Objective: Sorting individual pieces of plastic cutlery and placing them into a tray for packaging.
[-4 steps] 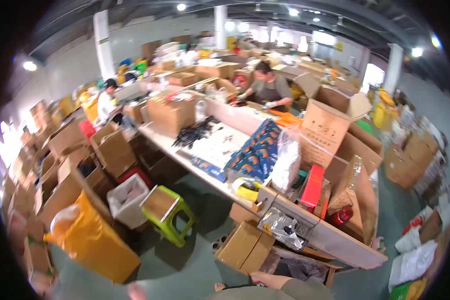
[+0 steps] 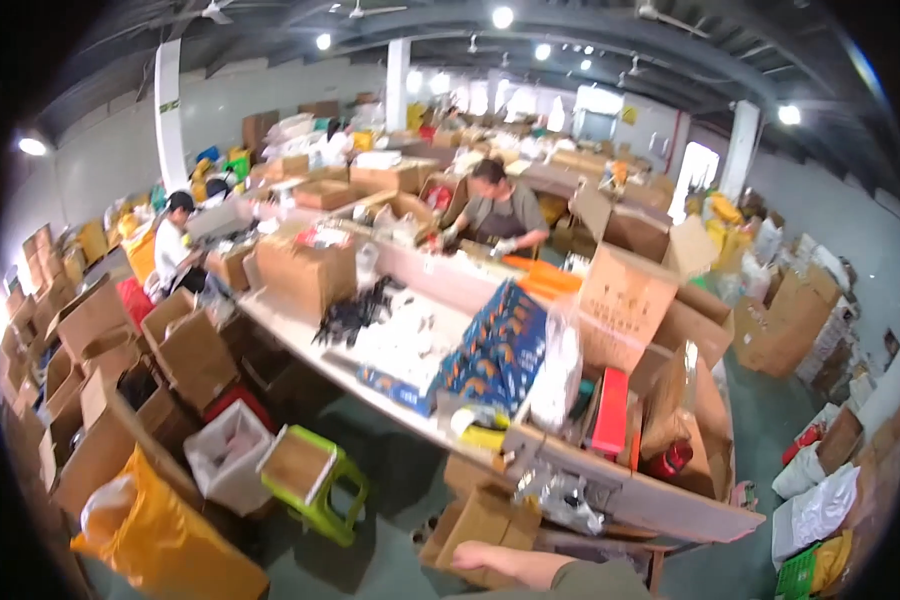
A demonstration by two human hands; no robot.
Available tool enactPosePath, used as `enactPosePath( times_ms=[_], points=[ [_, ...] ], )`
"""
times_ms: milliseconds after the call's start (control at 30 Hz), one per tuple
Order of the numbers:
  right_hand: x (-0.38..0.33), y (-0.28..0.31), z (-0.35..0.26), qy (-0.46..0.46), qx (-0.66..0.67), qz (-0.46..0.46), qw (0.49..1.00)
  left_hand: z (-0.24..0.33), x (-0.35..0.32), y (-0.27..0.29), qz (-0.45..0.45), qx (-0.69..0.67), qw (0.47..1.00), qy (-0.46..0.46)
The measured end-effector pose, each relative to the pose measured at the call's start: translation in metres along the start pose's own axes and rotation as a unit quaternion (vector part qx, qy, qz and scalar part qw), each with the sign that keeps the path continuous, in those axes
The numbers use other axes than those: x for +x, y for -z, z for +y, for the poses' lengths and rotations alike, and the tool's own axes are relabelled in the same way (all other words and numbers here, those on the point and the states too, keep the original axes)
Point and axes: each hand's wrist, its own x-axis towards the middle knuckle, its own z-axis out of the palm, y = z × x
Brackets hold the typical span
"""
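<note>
Yellow sack, lower left: a large bag point(image 2: 175, 535) stands on the floor, with a white bin point(image 2: 225, 465) just beyond it.
Green stool, left of centre: a low seat point(image 2: 315, 490) on the floor, near your side of the surface.
Surface, centre: a long pale top point(image 2: 282, 322) bearing blue patterned packs point(image 2: 500, 340).
Cardboard box, lower centre: it sits below the surface's near edge, its flaps point(image 2: 507, 522) showing.
Right hand, lower centre: your hand point(image 2: 470, 557) reaches leftward over the box's near side; blur hides its fingers, so you cannot tell whether they are spread or pinching, or whether they touch the cardboard.
Handling, same spot: keep your wrist low and feel for a firm wall rather than a loose flap, which would probably bend.
Left hand: out of view, so its state cannot be told.
Change from the earlier frame: your view has tilted up, bringing in ceiling fans point(image 2: 213, 12); your right hand lies farther left against the box, and your left hand has gone from the lower edge.
</note>
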Motion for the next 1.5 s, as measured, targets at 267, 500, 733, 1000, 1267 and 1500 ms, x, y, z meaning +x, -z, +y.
enactPosePath(
  times_ms=[267,500,733,1000,1267,1500],
  points=[
    [0.114,0.091,-0.147,-0.084,0.125,0.383,0.912,-0.132,0.138,0.127,-0.232,-0.151,0.959,0.052],
    [0.146,0.133,-0.139,-0.145,0.120,0.252,0.949,-0.199,0.278,0.152,-0.294,-0.210,0.927,0.097],
    [0.226,0.300,-0.101,-0.166,0.166,0.267,0.935,-0.172,0.398,0.112,-0.304,-0.344,0.887,0.041],
    [0.361,0.432,0.045,-0.328,0.062,0.315,0.888,-0.233,0.561,0.109,-0.335,-0.178,0.903,0.200],
    [0.399,0.439,0.086,-0.415,0.078,0.307,0.853,-0.303,0.606,-0.014,-0.359,-0.023,0.925,-0.122],
    [0.384,0.443,0.060,-0.437,0.142,0.356,0.814,-0.388,0.608,-0.070,-0.360,-0.165,0.918,-0.003]
  ],
)
